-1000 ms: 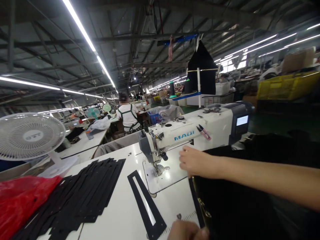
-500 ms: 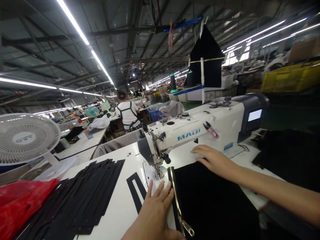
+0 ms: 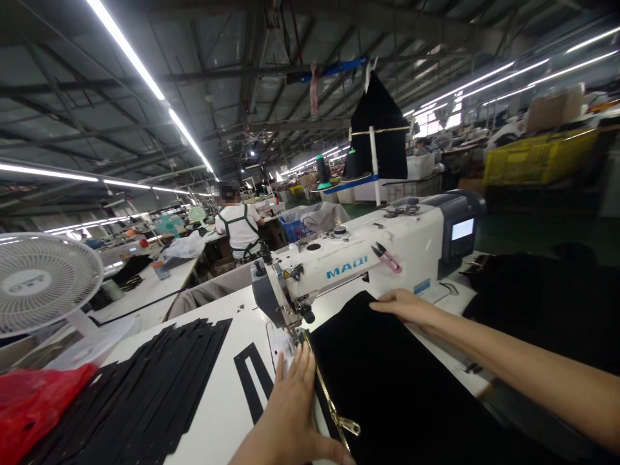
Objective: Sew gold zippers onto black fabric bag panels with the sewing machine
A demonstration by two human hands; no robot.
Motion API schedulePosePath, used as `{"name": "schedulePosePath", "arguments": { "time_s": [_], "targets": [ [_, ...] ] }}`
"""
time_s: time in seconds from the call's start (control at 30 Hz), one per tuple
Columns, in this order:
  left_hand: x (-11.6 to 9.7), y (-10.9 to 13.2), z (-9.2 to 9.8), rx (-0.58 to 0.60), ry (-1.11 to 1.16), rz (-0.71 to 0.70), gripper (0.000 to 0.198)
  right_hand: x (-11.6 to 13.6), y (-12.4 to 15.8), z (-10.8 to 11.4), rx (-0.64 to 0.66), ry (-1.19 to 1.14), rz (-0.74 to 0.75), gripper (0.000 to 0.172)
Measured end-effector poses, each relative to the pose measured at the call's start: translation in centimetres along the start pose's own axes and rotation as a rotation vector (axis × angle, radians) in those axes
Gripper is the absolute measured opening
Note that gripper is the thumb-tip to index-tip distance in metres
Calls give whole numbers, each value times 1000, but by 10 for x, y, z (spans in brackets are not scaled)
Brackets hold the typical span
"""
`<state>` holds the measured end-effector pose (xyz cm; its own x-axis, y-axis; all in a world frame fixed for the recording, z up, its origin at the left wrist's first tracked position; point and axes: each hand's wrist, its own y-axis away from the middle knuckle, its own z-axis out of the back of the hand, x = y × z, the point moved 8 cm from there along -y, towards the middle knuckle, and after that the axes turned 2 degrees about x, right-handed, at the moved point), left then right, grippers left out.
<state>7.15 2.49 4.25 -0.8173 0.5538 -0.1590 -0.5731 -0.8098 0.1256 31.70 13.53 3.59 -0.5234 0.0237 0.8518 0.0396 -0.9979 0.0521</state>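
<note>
A black fabric piece (image 3: 382,374) lies on the white sewing table, a gold metal zipper (image 3: 323,386) running along its left edge. The zipper's gold pull (image 3: 349,425) sits near the bottom. My left hand (image 3: 293,407) rests flat with its fingers stretched along the zipper edge, just in front of the needle area. With thumb and fingers, my right hand (image 3: 400,306) grips the fabric's far right edge. The white sewing machine (image 3: 349,261) stands directly behind the cloth; its presser foot is partly hidden. A black slotted strip (image 3: 252,381) lies left of my left hand.
Many black strips (image 3: 140,381) overlap on the left, beside a red plastic bag (image 3: 43,397). A white fan (image 3: 46,284) stands behind them. Pink-handled snips (image 3: 386,257) rest against the machine. More dark fabric (image 3: 542,310) lies right. A person (image 3: 239,226) works farther back.
My right hand has closed on the fabric's far edge, and that side now reaches farther up toward the machine. My left hand stays by the zipper. The whole view has shifted slightly.
</note>
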Motion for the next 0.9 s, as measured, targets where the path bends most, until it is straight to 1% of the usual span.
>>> {"name": "schedulePosePath", "arguments": {
  "time_s": [0.07,0.13,0.2,0.23,0.27,0.33,0.4,0.47,0.53,0.6,0.63,0.67,0.7,0.73,0.77,0.8,0.83,0.87,0.9],
  "targets": [
    [3,0,-6,-67,-43,-26,115,10,2,0,-4,49,45,34],
    [5,-2,-10,-117,-75,-33,104,23,2,1,-34,141,116,32],
    [8,-5,-11,-117,-91,-11,97,33,0,2,-91,254,198,30],
    [8,-6,-10,-99,-92,0,96,35,-2,1,-119,315,227,26],
    [7,-7,-9,-72,-89,4,98,34,-4,-1,-142,378,240,22],
    [4,-7,-8,-13,-68,-1,106,24,-9,-9,-161,509,222,18],
    [2,-6,-6,25,-39,-3,116,10,-12,-17,-162,636,179,17],
    [2,-4,-6,36,-8,15,125,3,-11,-18,-167,738,153,20],
    [3,-3,-6,43,25,35,129,9,-4,-14,-173,814,143,21],
    [2,-4,-6,71,51,58,130,28,10,-13,-187,877,165,24],
    [0,-5,-5,93,56,73,130,41,21,-17,-192,903,194,26],
    [-2,-6,-4,122,55,89,131,54,32,-26,-184,924,242,29],
    [-4,-7,-3,159,46,108,132,67,44,-40,-156,931,316,32],
    [-6,-8,-2,191,35,126,134,77,54,-58,-100,925,394,30],
    [-8,-9,-1,221,22,140,135,84,64,-81,1,902,513,27],
    [-10,-10,1,240,12,151,135,91,73,-102,100,831,676,29],
    [-11,-10,2,251,2,161,135,92,75,-113,138,764,746,36],
    [-11,-10,4,253,-7,171,134,84,68,-116,153,742,717,47],
    [-12,-11,5,248,-14,175,134,72,56,-112,143,743,648,59]
  ]
}}
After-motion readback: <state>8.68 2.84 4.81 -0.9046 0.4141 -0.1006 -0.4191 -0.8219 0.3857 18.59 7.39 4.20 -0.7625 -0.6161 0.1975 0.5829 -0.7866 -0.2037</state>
